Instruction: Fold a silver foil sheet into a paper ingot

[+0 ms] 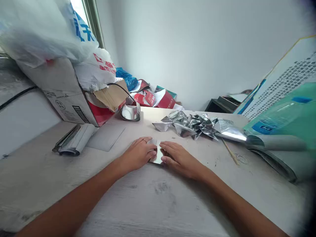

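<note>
In the head view, a small, shiny silver foil sheet (158, 157) is lying on the whitish, scuffed table (138, 200) directly between the hands, its visible strip running away from the person. The left hand (138, 153) and right hand (182, 158), fingers loosely bent, are covering opposite sides, neither nearer; whether they are pinching it, I cannot tell.

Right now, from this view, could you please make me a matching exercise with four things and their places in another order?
1. small shiny silver sheet
2. heap of creased silver foil pieces
3. thin tan wooden stick
4. loosely rolled silver-grey sheets

A. beside thin pale loops
B. left of the left hand
C. between the two hands
D. beyond the right hand

Pairs: 1-C, 2-D, 3-A, 4-B
</note>
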The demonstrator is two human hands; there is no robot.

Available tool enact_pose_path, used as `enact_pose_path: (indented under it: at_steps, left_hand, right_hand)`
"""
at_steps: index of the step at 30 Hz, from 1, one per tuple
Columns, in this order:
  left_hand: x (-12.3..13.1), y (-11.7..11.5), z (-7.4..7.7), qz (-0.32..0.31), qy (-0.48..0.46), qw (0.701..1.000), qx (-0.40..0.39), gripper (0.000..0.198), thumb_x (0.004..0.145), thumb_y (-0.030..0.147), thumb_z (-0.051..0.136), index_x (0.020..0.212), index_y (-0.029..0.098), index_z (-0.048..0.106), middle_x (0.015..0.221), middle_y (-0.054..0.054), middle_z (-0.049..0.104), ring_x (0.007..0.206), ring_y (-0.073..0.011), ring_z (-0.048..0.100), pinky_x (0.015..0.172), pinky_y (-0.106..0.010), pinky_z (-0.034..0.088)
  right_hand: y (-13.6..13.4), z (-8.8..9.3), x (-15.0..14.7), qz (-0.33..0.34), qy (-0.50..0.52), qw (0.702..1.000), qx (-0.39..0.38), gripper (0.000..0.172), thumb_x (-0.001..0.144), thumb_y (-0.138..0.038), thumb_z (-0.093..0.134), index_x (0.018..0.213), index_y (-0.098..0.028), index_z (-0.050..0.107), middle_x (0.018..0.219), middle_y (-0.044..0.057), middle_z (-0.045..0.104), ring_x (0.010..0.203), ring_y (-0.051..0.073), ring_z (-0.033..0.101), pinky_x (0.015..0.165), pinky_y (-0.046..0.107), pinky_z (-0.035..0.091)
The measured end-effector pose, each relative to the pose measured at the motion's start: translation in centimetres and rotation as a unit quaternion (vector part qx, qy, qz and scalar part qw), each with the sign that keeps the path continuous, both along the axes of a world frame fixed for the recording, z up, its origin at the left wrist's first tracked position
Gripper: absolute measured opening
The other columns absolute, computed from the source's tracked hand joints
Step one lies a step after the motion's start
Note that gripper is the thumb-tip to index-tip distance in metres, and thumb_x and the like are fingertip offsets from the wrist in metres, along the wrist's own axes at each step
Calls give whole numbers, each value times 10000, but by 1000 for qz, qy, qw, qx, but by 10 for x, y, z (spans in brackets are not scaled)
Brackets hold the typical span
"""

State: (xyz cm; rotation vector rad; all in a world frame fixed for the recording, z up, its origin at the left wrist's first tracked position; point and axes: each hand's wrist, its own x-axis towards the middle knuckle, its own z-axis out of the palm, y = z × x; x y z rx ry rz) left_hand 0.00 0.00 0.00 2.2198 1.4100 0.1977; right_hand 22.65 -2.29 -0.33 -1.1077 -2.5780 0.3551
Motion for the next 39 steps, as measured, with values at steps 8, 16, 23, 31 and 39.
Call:
enact_pose_path:
  at_steps: [8,16,23,31,39]
  left_hand:
    - [-2,3,-6,-1,2,1000,27,567,832,630,248,1178,386,624,1498,17,372,1516,-142,294,1371,-449,310]
    - [-3,6,-3,14,-17,1000,21,388,851,404,365,1024,297,695,1286,17,517,1178,-21,469,1180,-250,424]
    - [-2,6,0,-29,-69,997,-7,349,848,290,357,922,208,688,1132,34,606,996,73,510,980,-105,409]
    - [-1,7,-2,-112,-37,993,10,405,879,336,318,979,200,686,1208,6,617,1189,13,522,1154,-187,437]
    - [-6,1,11,7,44,997,63,318,834,305,420,955,329,713,1336,63,530,1299,-76,424,1293,-457,299]
  right_hand:
    - [2,6,0,-5,5,1000,-14,384,1063,-450,362,1085,-173,628,1100,70,645,1041,218,548,960,413,406]
    - [2,7,-1,-30,49,997,-48,220,998,-263,492,1028,-165,687,1015,62,659,965,195,560,875,361,436]
    - [10,8,6,-53,92,991,-82,153,945,-207,541,879,-178,676,883,22,661,847,159,575,771,310,434]
    - [17,-1,15,-14,81,997,-6,216,957,-120,476,1017,-154,680,1096,73,664,1043,195,574,950,363,433]
    - [9,-1,12,-25,42,998,-37,245,905,-64,481,940,-150,707,1017,72,617,933,176,566,850,340,472]
